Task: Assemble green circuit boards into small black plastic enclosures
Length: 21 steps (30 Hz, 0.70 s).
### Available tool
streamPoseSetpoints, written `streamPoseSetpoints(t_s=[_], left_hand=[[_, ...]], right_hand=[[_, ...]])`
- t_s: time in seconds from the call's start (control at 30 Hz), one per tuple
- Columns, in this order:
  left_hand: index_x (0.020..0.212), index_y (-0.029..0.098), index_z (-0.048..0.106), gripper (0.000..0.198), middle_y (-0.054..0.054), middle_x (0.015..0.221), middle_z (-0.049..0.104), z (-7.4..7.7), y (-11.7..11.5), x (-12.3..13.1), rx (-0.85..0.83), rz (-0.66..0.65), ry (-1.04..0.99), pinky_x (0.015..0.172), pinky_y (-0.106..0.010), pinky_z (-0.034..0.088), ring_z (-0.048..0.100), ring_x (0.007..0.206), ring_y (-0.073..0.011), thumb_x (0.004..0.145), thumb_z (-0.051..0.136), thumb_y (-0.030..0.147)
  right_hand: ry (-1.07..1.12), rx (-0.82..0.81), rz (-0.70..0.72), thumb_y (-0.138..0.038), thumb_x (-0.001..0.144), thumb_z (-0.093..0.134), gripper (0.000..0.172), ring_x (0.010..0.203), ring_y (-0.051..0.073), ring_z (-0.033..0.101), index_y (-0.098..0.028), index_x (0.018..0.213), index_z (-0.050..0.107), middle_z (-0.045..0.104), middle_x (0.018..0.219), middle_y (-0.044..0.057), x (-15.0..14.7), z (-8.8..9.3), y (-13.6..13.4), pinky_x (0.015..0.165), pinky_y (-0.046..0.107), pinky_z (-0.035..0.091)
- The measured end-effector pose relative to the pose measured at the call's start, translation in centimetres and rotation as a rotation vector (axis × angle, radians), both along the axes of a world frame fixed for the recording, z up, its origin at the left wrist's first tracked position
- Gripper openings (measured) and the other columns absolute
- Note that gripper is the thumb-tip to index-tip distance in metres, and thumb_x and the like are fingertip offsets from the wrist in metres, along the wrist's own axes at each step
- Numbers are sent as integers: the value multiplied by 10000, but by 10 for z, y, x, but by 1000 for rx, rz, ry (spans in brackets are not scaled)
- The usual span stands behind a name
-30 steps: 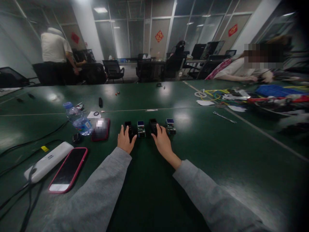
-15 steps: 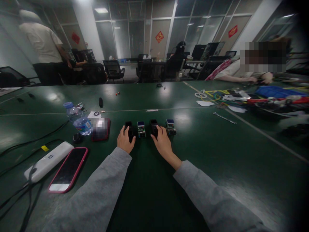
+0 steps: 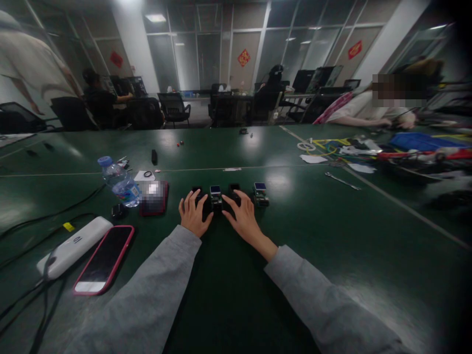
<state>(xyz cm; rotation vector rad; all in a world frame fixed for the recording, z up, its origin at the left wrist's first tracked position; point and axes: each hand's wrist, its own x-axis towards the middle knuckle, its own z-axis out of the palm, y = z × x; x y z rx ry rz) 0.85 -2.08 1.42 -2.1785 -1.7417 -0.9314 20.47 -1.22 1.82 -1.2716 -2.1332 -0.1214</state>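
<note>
Left of the left hand (image 3: pixel 193 216) lie bottle (image 3: pixel 120 183) and phone (image 3: pixel 105 258).

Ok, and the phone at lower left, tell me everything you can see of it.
The phone is a slim slab in a pink-red case, seen as a rim around a dark, unlit screen with a pale reflection at its near end. It lies flat, face up, on the green table, slanted, far end to the right. A white power bank lies alongside on its left, close or touching, I cannot tell. No hand touches it.
</note>
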Motion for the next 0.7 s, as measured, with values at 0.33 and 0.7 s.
streamPoseSetpoints(t_s=[0.33,0.7], left_hand=[[1263,181,483,528,-142,1373,407,-8,9,-6,-45,-54,-60,1024,-510,358,358,1286,-328,748,579,246],[1264,176,477,476,-142,1370,412,-12,14,-7,-49,-90,-77,1030,-540,370,349,1296,-313,789,511,180]], right_hand=[[-176,-6,34,-270,916,534,440,1357,282,195,-357,1336,442,269,1435,62,-1,-2,0,1063,494,290],[-125,-55,66,-273,924,510,460,1354,284,205,-393,1354,401,270,1431,46,-1,0,0,1062,515,281]])
